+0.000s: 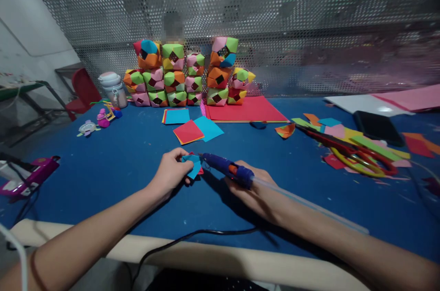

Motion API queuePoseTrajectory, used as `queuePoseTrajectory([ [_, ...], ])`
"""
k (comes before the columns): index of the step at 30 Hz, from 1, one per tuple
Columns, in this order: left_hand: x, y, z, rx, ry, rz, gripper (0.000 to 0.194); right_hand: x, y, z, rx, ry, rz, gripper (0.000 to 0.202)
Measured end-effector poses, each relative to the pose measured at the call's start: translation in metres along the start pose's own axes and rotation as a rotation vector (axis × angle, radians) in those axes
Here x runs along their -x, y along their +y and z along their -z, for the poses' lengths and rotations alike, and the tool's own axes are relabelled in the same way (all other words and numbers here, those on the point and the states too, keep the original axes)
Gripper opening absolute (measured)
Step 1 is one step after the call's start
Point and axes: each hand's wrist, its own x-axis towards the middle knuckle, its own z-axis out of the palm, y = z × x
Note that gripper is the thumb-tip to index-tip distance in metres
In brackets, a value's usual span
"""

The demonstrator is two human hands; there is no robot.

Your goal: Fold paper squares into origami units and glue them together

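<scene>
My left hand (171, 170) pinches a small folded blue paper piece (193, 166) with red paper showing at its edges. In my right hand (256, 192) is a dark blue glue gun (225, 166), a long clear glue stick (309, 206) running out of its back over my forearm. The gun's nozzle points left, right at the edge of the blue piece; whether they touch is hard to tell. Just beyond lie a red square (189, 132) and a blue square (208, 129), overlapping, with another small stack of squares (177, 116) behind them.
Stacked folded paper blocks (174, 81) stand along the mesh panel. Red sheets (245, 110) lie beside them. Scissors (357, 156), paper scraps (338, 130) and a black phone (377, 127) are at the right. A purple power strip (34, 178) sits left; a black cable (192, 234) crosses the front edge.
</scene>
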Motion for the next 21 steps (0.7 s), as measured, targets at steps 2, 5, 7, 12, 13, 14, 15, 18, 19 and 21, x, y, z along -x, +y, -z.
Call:
queuePoseTrajectory([
  [2, 0.000, -0.001, 0.001, 0.027, 0.014, -0.005, 0.010, -0.003, -0.003, 0.003, -0.004, 0.047, -0.086, 0.014],
  [5, 0.001, -0.001, 0.002, 0.065, 0.012, 0.006, 0.011, -0.011, -0.008, 0.011, -0.017, 0.046, -0.213, 0.026],
  [7, 0.002, 0.001, 0.002, 0.081, 0.005, 0.014, 0.011, -0.016, -0.006, 0.015, -0.021, 0.022, -0.272, 0.034],
  [12, 0.006, 0.006, 0.001, 0.097, -0.031, 0.045, 0.011, -0.020, 0.018, 0.008, 0.240, -0.080, -0.294, 0.036],
  [13, 0.008, 0.006, 0.000, 0.098, -0.040, 0.050, 0.010, -0.019, 0.022, 0.006, 0.302, -0.088, -0.260, 0.036],
  [14, 0.009, 0.007, 0.000, 0.097, -0.051, 0.055, 0.010, -0.019, 0.024, 0.005, 0.351, -0.087, -0.219, 0.037],
  [15, 0.010, 0.007, -0.001, 0.096, -0.061, 0.061, 0.010, -0.018, 0.025, 0.004, 0.386, -0.080, -0.178, 0.039],
  [18, 0.013, 0.008, -0.002, 0.104, -0.088, 0.080, 0.010, -0.019, 0.019, 0.013, 0.412, -0.102, -0.108, 0.042],
  [19, 0.014, 0.009, -0.002, 0.110, -0.096, 0.084, 0.010, -0.020, 0.015, 0.019, 0.401, -0.129, -0.102, 0.042],
  [21, 0.016, 0.009, -0.002, 0.120, -0.108, 0.091, 0.012, -0.019, 0.006, 0.035, 0.389, -0.180, -0.103, 0.039],
])
